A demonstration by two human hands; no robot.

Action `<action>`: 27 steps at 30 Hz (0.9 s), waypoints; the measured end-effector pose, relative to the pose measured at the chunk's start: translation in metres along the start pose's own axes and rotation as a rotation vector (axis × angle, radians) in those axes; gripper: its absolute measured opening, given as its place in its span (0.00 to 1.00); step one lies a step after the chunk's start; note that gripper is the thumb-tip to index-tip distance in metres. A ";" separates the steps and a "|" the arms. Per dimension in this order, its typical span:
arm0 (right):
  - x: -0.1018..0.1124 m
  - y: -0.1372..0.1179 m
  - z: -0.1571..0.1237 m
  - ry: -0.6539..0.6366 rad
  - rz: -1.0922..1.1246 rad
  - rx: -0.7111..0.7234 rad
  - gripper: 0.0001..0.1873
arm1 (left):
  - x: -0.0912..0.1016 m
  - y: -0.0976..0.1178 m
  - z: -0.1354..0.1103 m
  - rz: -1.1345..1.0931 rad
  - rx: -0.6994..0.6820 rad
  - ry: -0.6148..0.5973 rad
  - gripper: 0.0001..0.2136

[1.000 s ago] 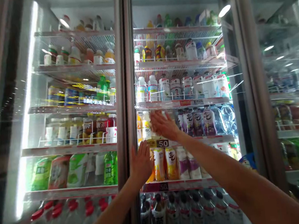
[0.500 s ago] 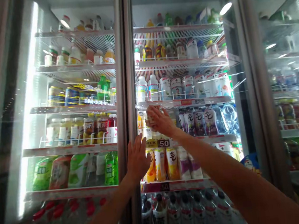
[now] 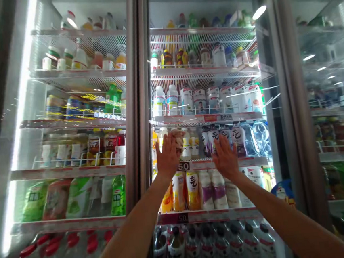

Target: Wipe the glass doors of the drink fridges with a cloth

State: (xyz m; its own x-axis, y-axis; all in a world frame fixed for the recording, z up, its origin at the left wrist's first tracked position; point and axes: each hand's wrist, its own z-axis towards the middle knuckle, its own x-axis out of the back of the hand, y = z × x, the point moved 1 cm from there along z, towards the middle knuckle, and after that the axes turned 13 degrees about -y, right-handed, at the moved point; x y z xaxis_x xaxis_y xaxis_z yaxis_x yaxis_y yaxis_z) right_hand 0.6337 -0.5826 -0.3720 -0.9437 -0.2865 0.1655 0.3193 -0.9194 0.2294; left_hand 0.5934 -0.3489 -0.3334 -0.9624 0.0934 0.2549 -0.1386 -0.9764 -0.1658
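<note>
Right hand (image 3: 226,158) has shifted rightward, spread open before purple drink bottles (image 3: 239,140) shelved inside the glass-door fridge (image 3: 140,87); left hand (image 3: 167,158), fingers upward, meets a blurred tan thing (image 3: 179,138), hold unclear.

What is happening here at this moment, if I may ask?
A person has both bare hands raised before the glass door of a lit drinks cooler. The left hand is beside what looks like a crumpled beige cloth; I cannot tell whether it grips it. The right hand is open, in front of the dark purple bottles, with nothing visible in it. Whether either hand touches the glass is unclear.
</note>
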 end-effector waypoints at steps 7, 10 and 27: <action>-0.014 0.021 -0.033 -0.040 -0.073 -0.067 0.38 | -0.013 0.021 0.004 -0.052 -0.228 0.134 0.27; -0.014 0.015 -0.032 -0.044 -0.087 -0.074 0.37 | -0.022 0.040 -0.004 0.059 -0.498 0.058 0.25; -0.010 0.018 -0.032 -0.112 -0.094 -0.069 0.37 | -0.001 -0.009 -0.007 0.119 -0.132 0.021 0.28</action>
State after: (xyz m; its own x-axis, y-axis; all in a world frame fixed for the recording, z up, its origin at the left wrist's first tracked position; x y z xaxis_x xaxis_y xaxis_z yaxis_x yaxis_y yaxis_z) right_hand 0.6459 -0.6052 -0.4002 -0.9523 -0.1699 0.2534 0.2196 -0.9583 0.1828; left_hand 0.5937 -0.3392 -0.3389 -0.9783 -0.0157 0.2065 -0.0518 -0.9468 -0.3178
